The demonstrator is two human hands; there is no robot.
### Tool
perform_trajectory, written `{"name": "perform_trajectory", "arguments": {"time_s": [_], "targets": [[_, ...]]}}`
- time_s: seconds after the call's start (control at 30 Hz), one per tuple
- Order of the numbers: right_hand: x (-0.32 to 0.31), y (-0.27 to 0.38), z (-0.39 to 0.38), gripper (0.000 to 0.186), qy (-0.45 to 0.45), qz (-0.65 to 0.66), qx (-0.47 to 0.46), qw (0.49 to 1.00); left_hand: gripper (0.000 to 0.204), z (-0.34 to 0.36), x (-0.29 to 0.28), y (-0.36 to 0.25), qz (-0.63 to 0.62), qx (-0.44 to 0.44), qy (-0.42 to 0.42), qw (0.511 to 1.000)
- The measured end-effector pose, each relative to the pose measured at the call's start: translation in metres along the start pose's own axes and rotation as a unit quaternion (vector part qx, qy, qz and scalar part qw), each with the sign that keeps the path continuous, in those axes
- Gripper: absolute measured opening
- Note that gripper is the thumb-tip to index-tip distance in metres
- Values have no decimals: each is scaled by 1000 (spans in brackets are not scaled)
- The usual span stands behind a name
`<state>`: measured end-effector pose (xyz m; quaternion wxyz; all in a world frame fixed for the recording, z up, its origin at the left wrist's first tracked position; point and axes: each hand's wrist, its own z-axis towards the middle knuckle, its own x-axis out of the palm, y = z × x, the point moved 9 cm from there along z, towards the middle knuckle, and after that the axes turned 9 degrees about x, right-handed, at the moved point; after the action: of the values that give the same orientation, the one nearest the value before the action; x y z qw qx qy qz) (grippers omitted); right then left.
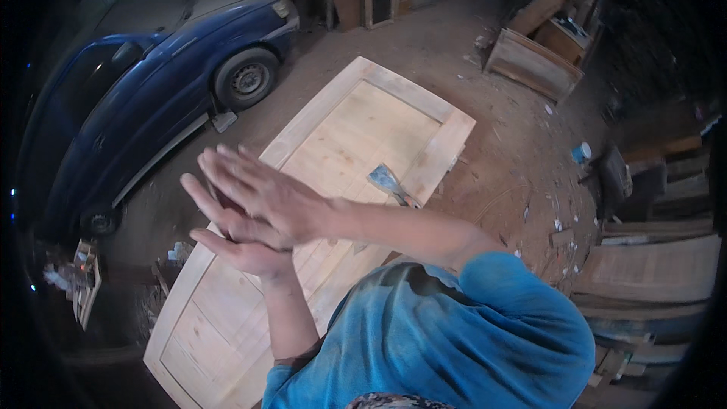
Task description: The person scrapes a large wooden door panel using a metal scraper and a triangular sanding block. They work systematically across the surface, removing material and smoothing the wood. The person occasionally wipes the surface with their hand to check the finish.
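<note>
Above a pale wooden panelled door (326, 146), my two hands meet palm to palm. My right hand (276, 201) lies over the left with its fingers stretched out and slightly spread. Beneath it is my left hand (246, 255), palm turned up, its thumb and some fingertips showing and the rest covered. Nothing shows as held, though the space between the palms is hidden. A putty knife (388, 182) with a blue-grey blade rests on the door, just beyond my right forearm.
A blue vehicle (170, 68) stands at the left. Far right are a wooden crate-like box (534, 64) with boards in it and stacked planks (651, 269). A small blue-and-white container (581, 153) lies on the earthen floor, among scattered scraps.
</note>
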<state>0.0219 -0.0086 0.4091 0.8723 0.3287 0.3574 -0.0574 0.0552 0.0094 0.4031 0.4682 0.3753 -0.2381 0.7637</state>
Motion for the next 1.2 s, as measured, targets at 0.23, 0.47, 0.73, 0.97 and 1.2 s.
{"name": "perform_trajectory", "arguments": {"time_s": [0.23, 0.47, 0.73, 0.97, 1.2], "targets": [[-24, 15, 11, 96, -38, 61, -53, 996, 93, -1, -4, -17, 352, 63, 59, 932], [-23, 59, 20, 105, 20, 94, -165, 982, 97, -10, 43, -51, 468, 152, 139, 859], [6, 98, 21, 121, 56, 186, -185, 963, 92, -31, 45, -85, 587, 191, 158, 771], [36, 160, 2, 111, 108, 213, -257, 936, 92, -54, 81, -150, 581, 276, 117, 756], [59, 205, -16, 120, 185, 226, -355, 888, 86, -78, 94, -188, 555, 333, 61, 760]]}}
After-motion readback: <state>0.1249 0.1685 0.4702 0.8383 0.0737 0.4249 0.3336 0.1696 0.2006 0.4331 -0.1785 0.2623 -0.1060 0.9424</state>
